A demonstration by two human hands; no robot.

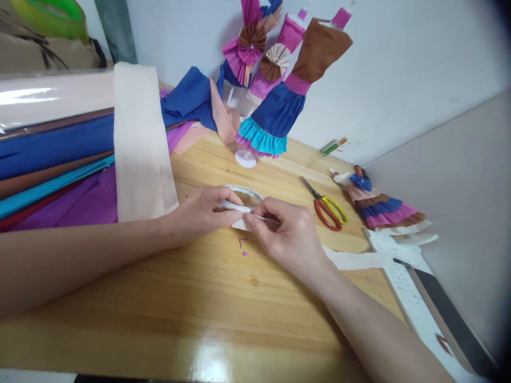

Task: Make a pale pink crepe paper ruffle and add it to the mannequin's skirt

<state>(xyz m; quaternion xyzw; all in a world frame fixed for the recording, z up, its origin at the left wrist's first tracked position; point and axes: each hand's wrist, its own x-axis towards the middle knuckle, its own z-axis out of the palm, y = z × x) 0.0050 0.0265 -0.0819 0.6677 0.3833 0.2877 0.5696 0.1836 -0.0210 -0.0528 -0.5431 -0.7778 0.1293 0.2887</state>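
Note:
Near the middle of the wooden table (179, 308), both hands pinch a narrow white strip (238, 208) that looks folded, paper or cloth. My left hand (205, 210) grips it from the left between thumb and fingers. From the right, my right hand (285, 223) pinches it close to the left fingertips; its curled fingers cover part of the strip. Just behind the hands lies a ring-shaped roll of tape (245, 189), partly hidden by them. Below the strip are tiny purple and red scraps (244, 253). A longer white strip (355, 260) shows beyond my right wrist.
Scissors (329, 210) with red and yellow handles lie right of my hands. Ruffled dresses on stands (279, 106) rise at the back; another doll dress (383, 205) is far right beside a white paper trimmer (411, 290). Coloured sheets (59, 159) fill the left.

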